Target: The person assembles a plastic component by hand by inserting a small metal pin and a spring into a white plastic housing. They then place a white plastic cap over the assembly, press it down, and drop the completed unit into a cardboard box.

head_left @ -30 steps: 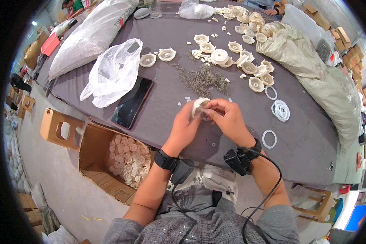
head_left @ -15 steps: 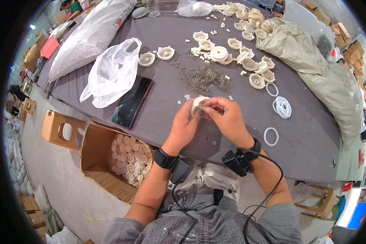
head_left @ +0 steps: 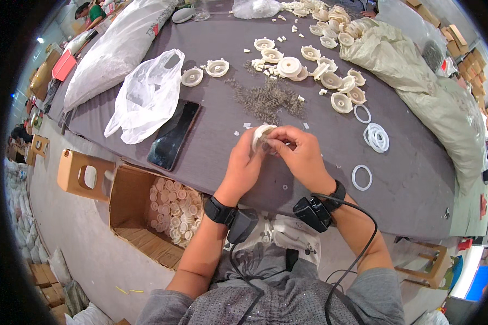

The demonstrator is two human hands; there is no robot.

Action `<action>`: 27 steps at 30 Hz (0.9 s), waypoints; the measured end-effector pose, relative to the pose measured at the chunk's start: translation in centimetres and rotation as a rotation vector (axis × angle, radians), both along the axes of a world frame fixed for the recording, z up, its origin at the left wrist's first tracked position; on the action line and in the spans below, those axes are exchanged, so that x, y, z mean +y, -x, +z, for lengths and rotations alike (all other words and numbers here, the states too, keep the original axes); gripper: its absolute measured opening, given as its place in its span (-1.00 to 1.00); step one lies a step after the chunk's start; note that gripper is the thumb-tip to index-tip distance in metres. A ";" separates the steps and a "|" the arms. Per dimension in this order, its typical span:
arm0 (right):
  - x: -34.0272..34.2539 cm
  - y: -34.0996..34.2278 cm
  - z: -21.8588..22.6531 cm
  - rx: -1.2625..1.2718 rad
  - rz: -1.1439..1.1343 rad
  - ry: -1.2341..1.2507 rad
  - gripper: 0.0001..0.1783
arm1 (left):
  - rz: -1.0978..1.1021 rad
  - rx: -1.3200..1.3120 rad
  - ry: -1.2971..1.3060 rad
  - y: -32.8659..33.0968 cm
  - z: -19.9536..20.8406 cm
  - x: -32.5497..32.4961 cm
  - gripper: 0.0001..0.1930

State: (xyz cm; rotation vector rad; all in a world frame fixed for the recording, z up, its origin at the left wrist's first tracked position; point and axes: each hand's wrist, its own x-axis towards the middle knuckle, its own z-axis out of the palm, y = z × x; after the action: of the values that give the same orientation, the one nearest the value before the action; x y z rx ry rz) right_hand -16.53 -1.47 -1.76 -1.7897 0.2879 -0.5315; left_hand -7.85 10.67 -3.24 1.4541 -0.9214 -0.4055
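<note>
Nearest, the open carton (head_left: 146, 241) already contains many round plastic parts (head_left: 174, 207), while the left hand (head_left: 245, 164) holds one cream round housing (head_left: 261, 135) above the table (head_left: 218, 120), the right hand's (head_left: 301, 154) grip being narrow at it, contents unclear, and beyond, coil springs (head_left: 267, 102) and loose housings (head_left: 341, 102) seem remaining, and the white sack (head_left: 111, 57) carries red and dark print.

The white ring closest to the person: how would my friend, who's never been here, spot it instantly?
Find the big dark table, then the person's right hand. To the right of that hand lies a thin white ring. Unlike the ring pile and the other single ring farther away, it lies alone, nearest the table's front edge.
</note>
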 end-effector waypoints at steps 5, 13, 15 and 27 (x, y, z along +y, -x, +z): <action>0.0 0.0 0.0 0.025 -0.019 0.020 -0.83 | 0.049 -0.076 -0.012 0.1 0.2 -0.2 -0.69; -0.5 -0.1 0.2 0.011 0.098 -0.057 -0.82 | 0.010 0.049 0.012 0.1 0.1 -0.3 -0.62; -0.8 0.1 0.4 0.020 0.132 -0.183 -0.82 | -0.022 0.166 0.038 -0.1 -0.1 -0.3 -0.58; -1.0 0.1 0.9 0.060 0.178 -0.470 -0.83 | -0.005 0.052 0.051 0.1 0.0 -0.5 -0.49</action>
State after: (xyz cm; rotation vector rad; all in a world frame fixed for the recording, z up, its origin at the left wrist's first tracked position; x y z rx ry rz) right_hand -16.64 -2.46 -0.86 -1.3587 0.2657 -0.2561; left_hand -7.98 10.17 -3.25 1.3890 -0.8881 -0.4193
